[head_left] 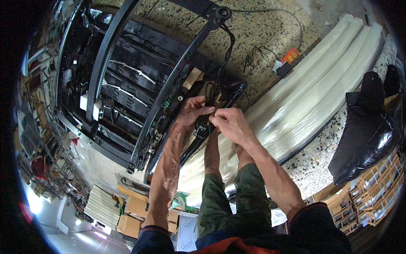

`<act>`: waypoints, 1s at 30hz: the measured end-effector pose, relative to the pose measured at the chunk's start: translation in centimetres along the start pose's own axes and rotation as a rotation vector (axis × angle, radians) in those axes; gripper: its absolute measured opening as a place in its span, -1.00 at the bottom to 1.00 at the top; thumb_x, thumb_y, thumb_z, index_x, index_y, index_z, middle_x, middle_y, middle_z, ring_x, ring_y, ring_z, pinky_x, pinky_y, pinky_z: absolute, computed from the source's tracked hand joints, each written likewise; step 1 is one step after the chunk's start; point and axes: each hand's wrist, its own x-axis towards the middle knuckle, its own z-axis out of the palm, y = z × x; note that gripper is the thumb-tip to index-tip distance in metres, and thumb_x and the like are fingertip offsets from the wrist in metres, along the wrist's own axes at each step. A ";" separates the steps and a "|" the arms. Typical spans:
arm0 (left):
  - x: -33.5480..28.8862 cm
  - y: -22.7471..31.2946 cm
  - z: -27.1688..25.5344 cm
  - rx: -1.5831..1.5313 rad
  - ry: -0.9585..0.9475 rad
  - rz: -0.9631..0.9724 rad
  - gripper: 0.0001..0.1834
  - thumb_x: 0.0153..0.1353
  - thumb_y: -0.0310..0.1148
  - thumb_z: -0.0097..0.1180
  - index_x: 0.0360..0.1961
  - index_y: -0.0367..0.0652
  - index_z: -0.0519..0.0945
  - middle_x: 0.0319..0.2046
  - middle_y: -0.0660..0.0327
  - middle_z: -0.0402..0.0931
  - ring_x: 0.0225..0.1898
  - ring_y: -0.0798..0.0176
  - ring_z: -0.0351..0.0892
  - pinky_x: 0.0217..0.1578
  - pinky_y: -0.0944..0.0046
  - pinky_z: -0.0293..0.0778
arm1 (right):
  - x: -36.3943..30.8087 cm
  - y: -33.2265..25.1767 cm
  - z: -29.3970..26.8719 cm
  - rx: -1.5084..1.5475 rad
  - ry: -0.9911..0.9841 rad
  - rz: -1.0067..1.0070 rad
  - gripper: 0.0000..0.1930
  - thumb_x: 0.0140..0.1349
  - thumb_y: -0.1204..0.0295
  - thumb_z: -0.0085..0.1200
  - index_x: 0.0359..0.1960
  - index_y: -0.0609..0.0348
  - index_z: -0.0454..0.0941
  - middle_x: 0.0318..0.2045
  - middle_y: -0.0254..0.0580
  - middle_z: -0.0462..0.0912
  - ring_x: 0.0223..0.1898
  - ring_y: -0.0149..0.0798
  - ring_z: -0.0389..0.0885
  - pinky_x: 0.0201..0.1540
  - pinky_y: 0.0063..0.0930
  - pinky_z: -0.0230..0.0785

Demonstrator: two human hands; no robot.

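My left hand [195,112] is closed, thumb and fingers pinched at a looped bundle of black cable [210,89]. Close against it, my right hand [231,122] pinches at the same spot. What its fingertips hold is too small to make out. More of the dark cable and a small black connector [202,130] hang just below the hands. Both hands are at the side of an upturned seat frame [146,106], black metal with springs and white cords across its underside. A bunch of black wires [230,40] drops from the frame's upper corner toward the hands.
To the right lie long cream pieces in clear plastic wrap [304,97]. An orange power strip [291,56] with a plugged-in lead rests on the speckled floor [266,25]. Black upholstered parts [366,127] stand far right. Cardboard boxes [136,206] sit behind at lower left.
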 end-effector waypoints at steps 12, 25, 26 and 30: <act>-0.4 1.7 -2.1 0.081 -0.081 0.021 -0.77 0.23 -0.52 0.34 -0.07 -0.15 0.71 -0.26 0.41 0.69 -0.27 0.55 0.57 -0.22 0.41 0.50 | 0.6 -1.0 0.1 0.546 -0.062 -0.019 -0.69 0.48 0.29 0.13 -0.46 0.14 0.59 -0.56 -0.56 0.43 -0.51 -0.62 0.29 -0.47 -0.64 0.13; 0.6 -0.1 -1.3 0.626 0.417 0.177 -0.45 0.18 -0.29 0.46 0.17 -0.25 0.61 -0.01 0.09 0.72 0.02 0.20 0.69 0.12 0.19 0.55 | -2.3 0.0 4.2 0.170 0.349 -0.284 -0.83 0.29 0.43 0.23 -0.24 0.34 0.65 -0.04 0.02 0.71 -0.07 0.00 0.72 0.27 -0.08 0.33; -0.2 0.9 -1.0 0.659 0.431 0.132 -0.42 0.18 -0.28 0.46 0.20 -0.25 0.60 0.03 0.05 0.71 0.07 0.16 0.69 0.15 0.16 0.54 | -2.6 0.2 5.2 0.035 0.395 -0.333 -0.81 0.27 0.44 0.25 -0.20 0.34 0.65 0.05 0.05 0.67 0.00 0.06 0.69 0.37 0.04 0.18; 0.0 -1.0 0.8 0.607 0.564 0.123 -0.54 0.23 -0.32 0.36 0.16 -0.17 0.66 0.06 0.01 0.69 0.13 0.08 0.68 0.16 0.12 0.53 | -3.0 0.5 5.2 -0.314 0.468 -0.438 -0.71 0.33 0.46 0.20 0.01 0.40 0.60 0.15 0.18 0.60 -0.05 0.07 0.71 -0.01 -0.17 0.59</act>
